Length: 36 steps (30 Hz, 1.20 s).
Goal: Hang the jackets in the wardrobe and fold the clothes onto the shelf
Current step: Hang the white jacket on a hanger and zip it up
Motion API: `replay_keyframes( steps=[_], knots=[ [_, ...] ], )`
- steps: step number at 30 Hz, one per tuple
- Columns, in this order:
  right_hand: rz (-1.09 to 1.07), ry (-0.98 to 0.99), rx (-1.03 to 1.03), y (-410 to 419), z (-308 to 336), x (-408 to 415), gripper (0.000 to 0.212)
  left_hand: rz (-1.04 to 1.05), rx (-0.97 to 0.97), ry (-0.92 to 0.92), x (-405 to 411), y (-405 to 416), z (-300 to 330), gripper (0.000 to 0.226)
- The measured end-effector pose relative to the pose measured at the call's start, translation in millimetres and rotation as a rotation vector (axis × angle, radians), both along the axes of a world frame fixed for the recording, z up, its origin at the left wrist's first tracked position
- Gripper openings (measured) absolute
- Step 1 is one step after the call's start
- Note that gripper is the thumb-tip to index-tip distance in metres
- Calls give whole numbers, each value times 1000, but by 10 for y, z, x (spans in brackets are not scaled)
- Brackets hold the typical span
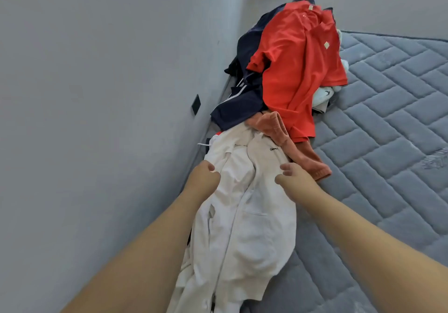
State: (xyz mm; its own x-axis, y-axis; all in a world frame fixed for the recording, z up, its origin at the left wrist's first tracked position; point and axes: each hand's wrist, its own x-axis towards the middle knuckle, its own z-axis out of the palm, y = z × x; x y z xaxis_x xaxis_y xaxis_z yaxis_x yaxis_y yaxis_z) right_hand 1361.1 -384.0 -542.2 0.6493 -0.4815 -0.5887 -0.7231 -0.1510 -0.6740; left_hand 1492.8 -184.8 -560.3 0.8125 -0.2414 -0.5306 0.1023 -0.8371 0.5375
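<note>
White jacket (244,206) stretched lengthwise on the grey quilted mattress (388,123), long axis running from the near edge of the view away toward the clothes pile, collar end farthest off, hem end nearest and trailing out of frame at the bottom. Lying hard by the grey wall (97,94) on the left side. Both hands at the shoulder end, one to each side of the open front, so the garment sits squarely between them and reaches back under the forearms. Left hand (202,176) curled into the cloth at the left shoulder, fingers closed round a bunch of fabric, gripping. Right hand (294,175) over the right chest panel, just below the small dark lettering; fingers bent and narrow, thumb tip against the fabric, seemingly pinching a fold, though whether cloth is truly caught there cannot be told for certain. Neither hand clearly nearer; about level on the jacket. Beyond the fingertips, touching the collar end: an orange garment (291,140) draped partly over the jacket's right shoulder, then a red polo shirt (300,65) over a navy garment (242,99) with white stripes, and a scrap of pale clothing (324,94) under the red one. Likely step: lifting the jacket by its shoulders, clear of the pile, for hanging. Risk, as a judgement: orange piece dragging along, since overlapping the far shoulder. No wardrobe or hanger in sight.
</note>
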Motion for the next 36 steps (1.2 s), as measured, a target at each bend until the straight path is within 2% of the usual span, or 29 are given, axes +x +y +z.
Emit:
replay_keyframes(
  steps=[3, 5, 6, 9, 11, 13, 15, 17, 20, 21, 23, 25, 26, 28, 30, 32, 33, 36],
  knots=[
    [-56, 52, 21, -10, -811, 376, 58, -70, 197, 6, 392, -240, -1062, 54],
    [-50, 94, -5, -18, -1254, 519, 60, -121, 303, -67, 486, -296, -1473, 50],
    [-38, 111, -31, -20, -1423, 592, 61, -122, 280, -102, 492, -287, -1570, 42],
    [-8, 61, -153, -35, -1779, 906, 70, -170, -14, -135, 367, -115, -1573, 7],
    [-19, -4, -261, -44, -1901, 1165, 73, -345, -141, -93, 173, 62, -1416, 7],
    [11, 34, -378, -67, -2007, 1356, 65, -440, -225, 15, 57, 207, -1304, 17],
    [23, 111, -401, -114, -2047, 1433, 42, -356, -267, 99, 166, 185, -1318, 26],
    [-126, 57, -215, -148, -2019, 1393, 21, -135, -285, 194, 388, 10, -1407, 33],
    [-430, -115, 83, -160, -1786, 1175, 25, 81, -238, 294, 639, -322, -1547, 67],
    [-505, -136, 129, -161, -1664, 1071, 29, 115, -208, 282, 665, -405, -1542, 66],
    [-654, -113, 195, -174, -1391, 814, 34, 100, -184, 211, 645, -528, -1331, 44],
    [-730, -105, 264, -190, -1010, 493, 29, 54, -279, 142, 532, -610, -910, 27],
    [-702, -130, 263, -210, -777, 312, 23, 51, -364, 143, 431, -660, -613, 23],
    [-615, -180, 200, -267, -287, -76, 18, 55, -577, 283, 151, -772, 17, 14],
    [-635, -184, 140, -317, 165, -511, 15, -6, -752, 435, -192, -880, 597, 20],
    [-729, -187, 65, -354, 586, -954, 13, -108, -808, 491, -588, -1011, 1124, 39],
    [-787, -202, 30, -376, 784, -1162, 16, -136, -832, 511, -811, -1099, 1384, 40],
    [-897, -276, -45, -368, 1432, -1857, 28, -239, -948, 515, -1625, -1374, 2191, 23]
  ],
)
